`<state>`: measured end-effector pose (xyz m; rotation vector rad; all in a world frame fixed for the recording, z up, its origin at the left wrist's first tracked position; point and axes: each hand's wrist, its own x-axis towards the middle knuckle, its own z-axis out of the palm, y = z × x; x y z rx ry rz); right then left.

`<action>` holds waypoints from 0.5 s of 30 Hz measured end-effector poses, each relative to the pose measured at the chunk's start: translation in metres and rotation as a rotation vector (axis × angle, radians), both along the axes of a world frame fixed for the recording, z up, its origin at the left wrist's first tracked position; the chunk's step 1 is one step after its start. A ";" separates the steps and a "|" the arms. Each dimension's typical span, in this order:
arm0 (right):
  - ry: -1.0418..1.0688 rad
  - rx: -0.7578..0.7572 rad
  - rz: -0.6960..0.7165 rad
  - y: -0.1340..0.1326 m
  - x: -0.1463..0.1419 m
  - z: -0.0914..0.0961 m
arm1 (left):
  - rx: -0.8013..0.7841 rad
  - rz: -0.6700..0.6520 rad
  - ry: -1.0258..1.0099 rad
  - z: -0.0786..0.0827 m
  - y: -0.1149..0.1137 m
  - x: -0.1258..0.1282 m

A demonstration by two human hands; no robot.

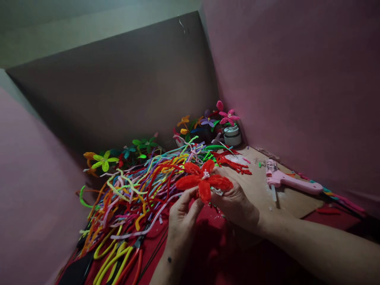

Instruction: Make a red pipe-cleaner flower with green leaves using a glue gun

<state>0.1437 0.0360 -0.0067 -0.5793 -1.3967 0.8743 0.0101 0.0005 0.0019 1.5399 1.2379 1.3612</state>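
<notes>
A red pipe-cleaner flower (204,180) with several fuzzy petals and a pale cluster at its centre is held up over the table. My left hand (183,215) pinches it from the lower left, thumb and fingertips close under the bottom petal. From the right, my right hand (237,202) has its fingers closed behind and under the right-hand petals. A small white piece shows by those fingers, its kind unclear. The flower hides most of the right fingertips. Behind the hands lies a large heap of loose, many-coloured pipe cleaners (160,170).
A pink glue gun (291,183) lies on a brown board (251,186) to the right. Cut red pipe-cleaner pieces (234,163) sit behind the hands. Yellow-handled pliers (114,259) are at front left. Finished flowers (105,160) and a white container (232,136) stand along the back wall.
</notes>
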 end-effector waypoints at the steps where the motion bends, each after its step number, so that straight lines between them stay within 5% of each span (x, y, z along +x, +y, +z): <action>1: 0.015 -0.026 0.008 0.000 0.000 0.000 | -0.004 -0.005 -0.008 -0.001 0.000 0.000; 15: 0.008 -0.077 0.044 -0.001 0.002 0.002 | -0.019 -0.026 0.000 0.002 -0.001 0.002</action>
